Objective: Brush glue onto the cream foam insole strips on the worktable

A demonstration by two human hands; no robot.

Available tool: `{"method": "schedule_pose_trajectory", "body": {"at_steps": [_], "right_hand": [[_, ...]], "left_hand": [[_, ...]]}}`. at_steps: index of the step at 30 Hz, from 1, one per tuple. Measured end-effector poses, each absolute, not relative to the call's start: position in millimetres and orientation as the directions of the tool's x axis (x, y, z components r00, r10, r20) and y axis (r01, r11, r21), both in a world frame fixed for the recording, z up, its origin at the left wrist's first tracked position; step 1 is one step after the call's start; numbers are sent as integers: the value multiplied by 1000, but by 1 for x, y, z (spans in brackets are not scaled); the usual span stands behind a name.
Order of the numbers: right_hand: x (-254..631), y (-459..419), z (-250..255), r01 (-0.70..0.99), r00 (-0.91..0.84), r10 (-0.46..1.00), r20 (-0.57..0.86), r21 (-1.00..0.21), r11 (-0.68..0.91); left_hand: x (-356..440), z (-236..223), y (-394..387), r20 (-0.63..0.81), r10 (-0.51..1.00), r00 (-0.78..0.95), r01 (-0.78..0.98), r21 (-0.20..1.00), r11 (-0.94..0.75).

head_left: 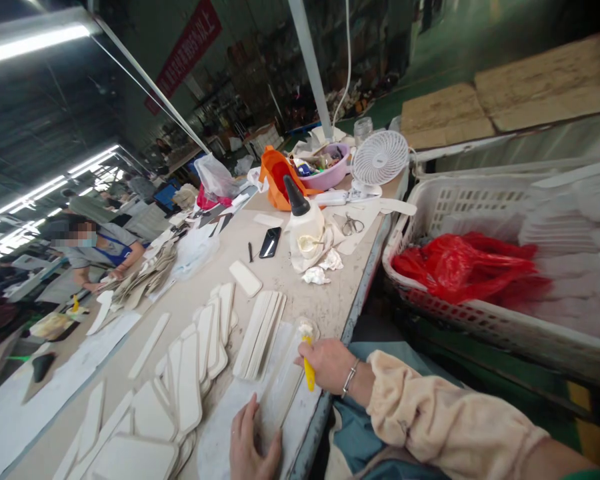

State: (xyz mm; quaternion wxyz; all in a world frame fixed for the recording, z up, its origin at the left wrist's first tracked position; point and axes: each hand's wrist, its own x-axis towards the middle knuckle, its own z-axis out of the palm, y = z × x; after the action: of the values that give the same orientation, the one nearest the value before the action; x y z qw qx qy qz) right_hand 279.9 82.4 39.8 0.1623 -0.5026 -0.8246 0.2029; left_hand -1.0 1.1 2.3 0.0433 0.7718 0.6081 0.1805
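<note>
My right hand [330, 363] is closed around a yellow-handled brush [309, 373], whose tip carries a blob of white paste. The tip is over the far end of a pale strip [280, 393] lying on a white sheet [233, 407] near the table edge. Fingers apart, my left hand [253, 443] rests at the near end of that strip. A neat stack of off-white strips [260, 333] lies just left of it. Many loose off-white flat pieces [190, 380] with rounded ends are heaped further left.
Past the stack stand a white bottle with a black nozzle [305, 230], a phone [270, 243], scissors [351, 225], an orange bag [276, 180] and a white fan [380, 159]. A white basket [450, 303] with a red plastic bag [470, 263] is right. A co-worker [105, 243] sits across.
</note>
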Motion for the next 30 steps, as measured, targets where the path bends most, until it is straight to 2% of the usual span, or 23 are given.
{"method": "schedule_pose_trajectory", "body": {"at_steps": [4,8,12,16,20,22,30], "right_hand": [[270,69,36,742,-495,867,52,-493,454],[266,58,36,553,-598,779,190,-605,573],[280,65,37,366,-396,867,304,-813,452],[289,74,31,166,-264,923,281,-929,330],[288,75,26,72,-239,936,258,-957,282],[288,75,26,71,-220,940,261,-957,283],[289,79,23,63,-161,952,261,-960,274]], "left_hand": [[-1,2,2,219,954,202,919,293,-262],[-3,0,2,225,954,200,918,296,-262],[-4,3,-4,166,969,181,908,351,-230],[-8,17,1,170,979,113,857,482,-183],[-19,41,37,146,978,-152,848,528,53],[-25,51,64,128,970,-207,840,532,109],[-40,50,126,-104,989,-104,798,584,145]]}}
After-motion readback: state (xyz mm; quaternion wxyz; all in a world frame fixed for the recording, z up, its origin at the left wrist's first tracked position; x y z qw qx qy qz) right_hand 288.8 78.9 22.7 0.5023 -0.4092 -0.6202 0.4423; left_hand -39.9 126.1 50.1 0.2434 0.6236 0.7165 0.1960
